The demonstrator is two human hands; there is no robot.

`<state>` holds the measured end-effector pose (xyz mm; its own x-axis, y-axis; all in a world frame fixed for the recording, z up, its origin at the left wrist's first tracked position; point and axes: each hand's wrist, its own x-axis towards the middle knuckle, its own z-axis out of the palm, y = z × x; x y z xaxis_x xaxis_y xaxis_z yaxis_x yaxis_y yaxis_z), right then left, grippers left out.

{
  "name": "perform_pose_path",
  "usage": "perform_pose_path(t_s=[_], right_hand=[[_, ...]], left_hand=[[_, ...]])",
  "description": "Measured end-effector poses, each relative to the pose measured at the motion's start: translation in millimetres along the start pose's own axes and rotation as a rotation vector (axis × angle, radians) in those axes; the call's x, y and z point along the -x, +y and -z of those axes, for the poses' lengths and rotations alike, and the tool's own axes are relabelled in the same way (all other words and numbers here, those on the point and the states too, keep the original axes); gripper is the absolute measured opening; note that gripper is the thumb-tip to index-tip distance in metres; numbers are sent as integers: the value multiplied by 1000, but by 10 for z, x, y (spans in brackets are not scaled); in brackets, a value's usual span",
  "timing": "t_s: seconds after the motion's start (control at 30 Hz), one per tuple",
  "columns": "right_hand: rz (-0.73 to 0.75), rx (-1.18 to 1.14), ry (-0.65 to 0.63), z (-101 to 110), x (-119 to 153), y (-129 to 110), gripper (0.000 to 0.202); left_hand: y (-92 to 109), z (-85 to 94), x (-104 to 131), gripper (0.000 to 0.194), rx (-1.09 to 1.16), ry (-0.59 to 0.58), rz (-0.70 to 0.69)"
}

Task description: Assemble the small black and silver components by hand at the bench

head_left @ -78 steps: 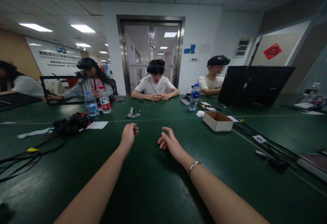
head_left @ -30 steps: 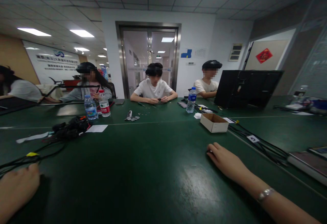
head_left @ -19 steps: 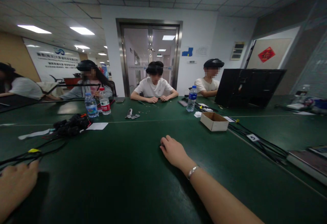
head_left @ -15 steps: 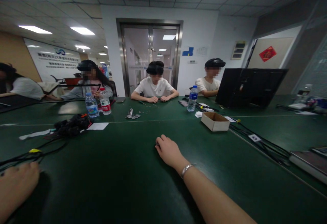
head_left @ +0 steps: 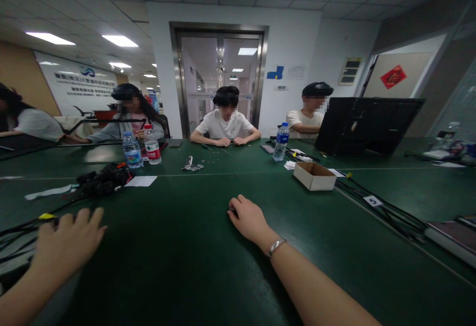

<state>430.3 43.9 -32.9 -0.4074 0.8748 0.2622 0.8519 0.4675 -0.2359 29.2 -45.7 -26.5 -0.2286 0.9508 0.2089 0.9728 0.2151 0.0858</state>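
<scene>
My left hand (head_left: pixel 70 241) hovers over or rests at the left of the green table (head_left: pixel 167 246), palm down. Its fingers are spread and hold nothing I can see. Black cables (head_left: pixel 22 229) with a yellow tag (head_left: pixel 47 216) run just behind and beside it. Near the middle of the table lies my right hand (head_left: pixel 248 217), with a silver bracelet (head_left: pixel 276 247) at the wrist. The fingers there are curled closed. A small dark spot shows between thumb and fingers, too small to tell whether it is an object or shadow.
An open cardboard box (head_left: pixel 323 184) stands beyond my right hand, beside cables labelled 5 (head_left: pixel 372 201). Farther off are bottles (head_left: pixel 281 142), a monitor (head_left: pixel 368 125), a black bundle (head_left: pixel 106 179), paper (head_left: pixel 141 181) and small grey parts (head_left: pixel 191 164). Several people sit across the table.
My left hand has moved right and forward from the lower left edge, and its fingers are now spread. My right hand stays almost where it was, still curled.
</scene>
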Motion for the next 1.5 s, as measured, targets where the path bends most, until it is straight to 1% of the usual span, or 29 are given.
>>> perform_pose_path(t_s=[0.03,0.07,0.1,0.13,0.17,0.27,0.3,0.33,0.37,0.43,0.5,0.6,0.7,0.77,0.9,1.0,1.07,1.13,1.2,1.27,1.37,1.43,1.5], right_hand=[[2,3,1,-2,-4,2,13],[6,6,3,-4,-6,4,14],[13,11,4,-7,-7,5,14],[20,21,4,-10,-7,4,14],[27,36,5,-12,-5,1,15],[43,107,9,-20,9,-7,15],[46,130,14,-24,14,-6,16],[48,146,20,-30,19,-3,18],[48,155,27,-35,22,3,20],[40,142,41,-47,23,21,23],[32,103,46,-50,22,38,27],[41,53,48,-32,23,42,33],[31,59,44,6,34,19,35],[2,83,24,31,40,1,34],[-51,73,-48,68,39,15,33],[23,-50,-72,64,24,100,30],[96,-188,-23,28,-1,186,32],[96,-340,74,-35,-43,279,36],[7,-474,167,-105,-99,363,41],[-99,-578,217,-155,-150,426,41],[-175,-654,231,-175,-190,469,30],[-177,-651,224,-171,-191,471,25],[-149,-639,214,-172,-184,463,27]], left_hand=[[233,18,-20,53,-117,82,-54],[481,26,-40,53,-172,111,-97],[737,24,-63,52,-156,118,-150],[997,11,-86,51,-86,110,-194],[1255,-11,-108,50,16,74,-234],[1968,-118,-162,46,444,-112,-314],[2168,-162,-172,44,536,-149,-348],[2340,-210,-178,41,569,-181,-396],[2482,-258,-181,39,578,-178,-435],[2666,-350,-185,38,573,-147,-474],[2727,-429,-198,39,596,-123,-467],[2679,-501,-236,42,646,-141,-455],[2618,-516,-271,44,628,-149,-479],[2615,-512,-285,44,586,-144,-497],[2658,-513,-314,35,534,-150,-509],[2654,-533,-355,27,575,-181,-508],[2616,-554,-389,25,657,-197,-484],[2559,-578,-425,23,772,-196,-438],[2496,-595,-461,23,880,-192,-380],[2444,-596,-491,23,957,-206,-323],[2411,-571,-514,24,1022,-227,-276],[2413,-550,-514,25,1045,-239,-285],[2422,-537,-511,25,1062,-247,-304]])
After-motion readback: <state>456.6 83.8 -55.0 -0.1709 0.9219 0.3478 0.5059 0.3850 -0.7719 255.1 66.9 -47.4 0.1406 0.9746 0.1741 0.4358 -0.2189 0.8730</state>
